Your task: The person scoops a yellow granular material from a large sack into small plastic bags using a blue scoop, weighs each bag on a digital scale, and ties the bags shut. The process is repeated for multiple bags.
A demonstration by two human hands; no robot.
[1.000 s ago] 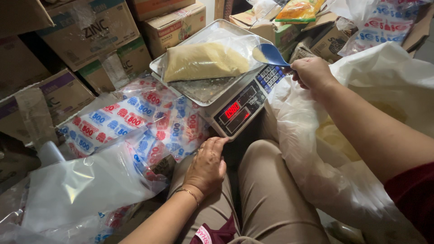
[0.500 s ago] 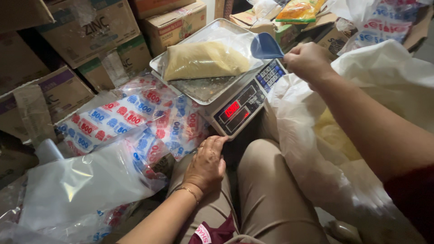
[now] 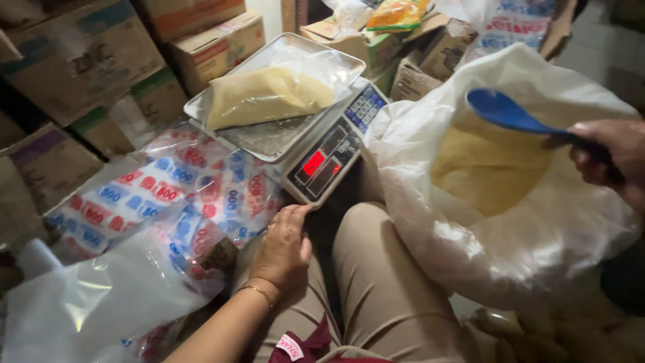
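Observation:
My right hand (image 3: pixel 613 158) grips the handle of a blue plastic scoop (image 3: pixel 505 111) held over the mouth of a big white sack (image 3: pixel 537 228) of yellow powder (image 3: pixel 487 165). My left hand (image 3: pixel 283 247) rests on my knee, fingers loosely apart, just below the front corner of a digital scale (image 3: pixel 327 160) with a red lit display. On the scale's metal pan (image 3: pixel 265 138) lies a clear bag of yellow powder (image 3: pixel 265 96).
Clear printed plastic bags with red and blue marks (image 3: pixel 168 198) are piled at the left, with more clear plastic (image 3: pixel 87 302) near the bottom left. Cardboard boxes (image 3: pixel 80 57) stand stacked behind the scale and at the back right.
My right hand has carried the blue scoop from beside the scale's pan rightward to over the open sack. The view has shifted right. My left hand has stayed on my knee.

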